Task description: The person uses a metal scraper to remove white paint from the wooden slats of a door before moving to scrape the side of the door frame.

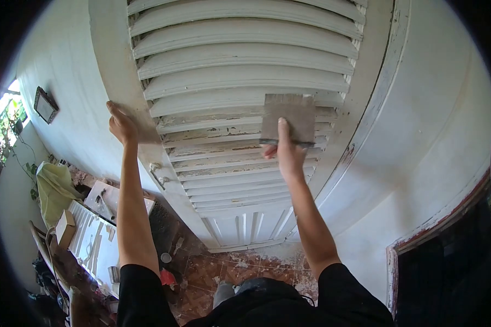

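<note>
A white louvered door (210,226) stands in front of me, with several slats in its middle band showing worn, chipped paint and bare brownish patches. My left hand (124,126) grips the door's left edge, a little above the door handle (158,175). In my right hand (287,152) is a wide putty knife (289,111), its broad, greyish blade pointing up over the slats. The thumb lies along the blade's face and the other fingers are behind it. Whether the blade touches the slats is hard to tell.
Left, a board (95,245) carries a small box (65,229) and tools, beside a yellowish cloth (54,188). A framed picture (46,105) hangs on the left wall. Debris litters the tiled floor (202,275). A dark opening with a peeling frame (393,272) is at right.
</note>
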The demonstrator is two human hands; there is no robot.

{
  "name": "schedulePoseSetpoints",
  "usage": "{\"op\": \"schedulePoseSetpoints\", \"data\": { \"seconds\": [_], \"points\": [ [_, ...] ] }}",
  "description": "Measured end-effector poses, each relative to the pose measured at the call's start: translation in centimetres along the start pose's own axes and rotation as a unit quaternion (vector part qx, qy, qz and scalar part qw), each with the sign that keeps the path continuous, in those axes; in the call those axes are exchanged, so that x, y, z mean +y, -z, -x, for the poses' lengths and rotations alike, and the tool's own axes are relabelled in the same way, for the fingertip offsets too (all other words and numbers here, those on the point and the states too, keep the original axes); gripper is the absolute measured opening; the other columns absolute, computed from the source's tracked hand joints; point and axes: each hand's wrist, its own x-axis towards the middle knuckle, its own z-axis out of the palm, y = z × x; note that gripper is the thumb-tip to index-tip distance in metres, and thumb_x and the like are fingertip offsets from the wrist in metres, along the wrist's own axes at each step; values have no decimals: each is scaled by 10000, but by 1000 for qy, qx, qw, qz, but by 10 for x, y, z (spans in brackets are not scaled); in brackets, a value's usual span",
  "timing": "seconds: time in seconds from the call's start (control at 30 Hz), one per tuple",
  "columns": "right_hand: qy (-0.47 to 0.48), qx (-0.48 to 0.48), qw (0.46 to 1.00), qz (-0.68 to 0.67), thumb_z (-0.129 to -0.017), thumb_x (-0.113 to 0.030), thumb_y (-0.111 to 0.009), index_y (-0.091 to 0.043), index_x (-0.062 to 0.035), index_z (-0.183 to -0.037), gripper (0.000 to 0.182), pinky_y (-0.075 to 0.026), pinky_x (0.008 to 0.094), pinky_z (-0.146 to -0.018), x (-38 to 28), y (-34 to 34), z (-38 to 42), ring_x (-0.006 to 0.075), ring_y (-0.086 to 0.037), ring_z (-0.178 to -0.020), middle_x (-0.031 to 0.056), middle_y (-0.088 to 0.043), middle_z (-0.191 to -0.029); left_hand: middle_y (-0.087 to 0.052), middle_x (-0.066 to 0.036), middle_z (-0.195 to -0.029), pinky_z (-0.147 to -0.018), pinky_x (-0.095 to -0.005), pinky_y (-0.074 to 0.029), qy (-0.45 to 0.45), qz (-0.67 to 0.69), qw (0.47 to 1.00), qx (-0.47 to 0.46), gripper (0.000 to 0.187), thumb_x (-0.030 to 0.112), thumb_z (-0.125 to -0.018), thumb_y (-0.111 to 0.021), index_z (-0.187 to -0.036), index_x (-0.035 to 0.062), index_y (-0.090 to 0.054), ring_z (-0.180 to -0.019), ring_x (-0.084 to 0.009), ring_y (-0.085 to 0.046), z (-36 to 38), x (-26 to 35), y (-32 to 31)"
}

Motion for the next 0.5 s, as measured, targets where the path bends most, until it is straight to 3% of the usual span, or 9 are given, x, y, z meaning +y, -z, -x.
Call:
{"op": "schedulePoseSetpoints", "data": {
  "seconds": [0.03, 0.07, 0.13, 0.17, 0.23, 0.3, 0.37, 0.47, 0.5],
  "points": [
    [-62, 54, 996, -26, -791, -395, -451, -506, 9, -785, 408, -375, 221, -368, -8, 5, -5, 123, -468, -383, 87, -516, -527, -519, -173, -561, -591, -364, -379, 1, 4, 1000, 0, 727, 563, -780, -249, -638, -95, -520, -568, -256, -486, 1, 2, 0],
    [-38, 67, 993, -89, -789, -376, -464, -494, 14, -829, 393, -380, 216, -358, -4, 21, -17, 129, -480, -381, 97, -517, -525, -526, -176, -571, -594, -367, -379, 3, 9, 1000, 2, 727, 561, -782, -245, -642, -96, -521, -573, -257, -486, 0, 4, -1],
    [-19, 153, 969, -191, -793, -373, -457, -512, 4, -784, 381, -359, 211, -354, -5, 22, -29, 118, -470, -379, 86, -516, -519, -538, -178, -626, -627, -356, -384, 15, 8, 1000, -19, 745, 590, -761, -248, -707, -95, -535, -628, -263, -500, -6, -2, 2],
    [-19, 151, 970, -190, -793, -373, -457, -512, 4, -784, 381, -359, 211, -354, -1, 17, -23, 118, -470, -379, 86, -516, -519, -550, -179, -680, -660, -345, -389, 24, 6, 999, -43, 775, 619, -739, -252, -772, -95, -549, -683, -269, -514, -7, -5, 2],
    [-30, 8, 998, -46, -802, -381, -432, -531, -19, -708, 386, -345, 204, -373, -6, -8, 3, 101, -456, -396, 62, -516, -519, -550, -178, -678, -660, -345, -389, 18, 8, 999, -32, 771, 617, -741, -251, -769, -93, -551, -683, -270, -515, -7, -5, 0],
    [-49, 53, 996, -54, -807, -366, -430, -512, -7, -766, 370, -352, 208, -365, -7, 5, -3, 112, -463, -390, 74, -517, -518, -550, -177, -676, -661, -345, -389, 13, 10, 1000, -24, 768, 615, -742, -251, -767, -90, -553, -683, -270, -515, -5, -3, -1],
    [-53, 152, 981, -107, -810, -356, -430, -475, 11, -846, 371, -382, 215, -359, -8, 23, -25, 137, -487, -390, 98, -515, -509, -490, -151, -505, -570, -378, -363, -18, 20, 999, 20, 723, 554, -788, -233, -572, -85, -491, -520, -252, -455, -1, 2, -3],
    [-52, 90, 993, -53, -805, -375, -429, -495, 13, -723, 402, -366, 211, -362, -7, -3, -6, 132, -477, -388, 99, -509, -502, -492, -152, -506, -573, -383, -357, -9, 13, 1000, -4, 723, 554, -789, -232, -552, -84, -478, -522, -250, -450, 1, 4, 2],
    [-18, 11, 1000, -18, -802, -380, -432, -491, 11, -706, 406, -342, 202, -365, -9, -2, 1, 117, -457, -385, 90, -499, -495, -492, -152, -506, -573, -383, -357, -10, 12, 1000, -5, 723, 554, -789, -232, -552, -84, -478, -522, -250, -450, 1, 4, 2]
  ]
}}
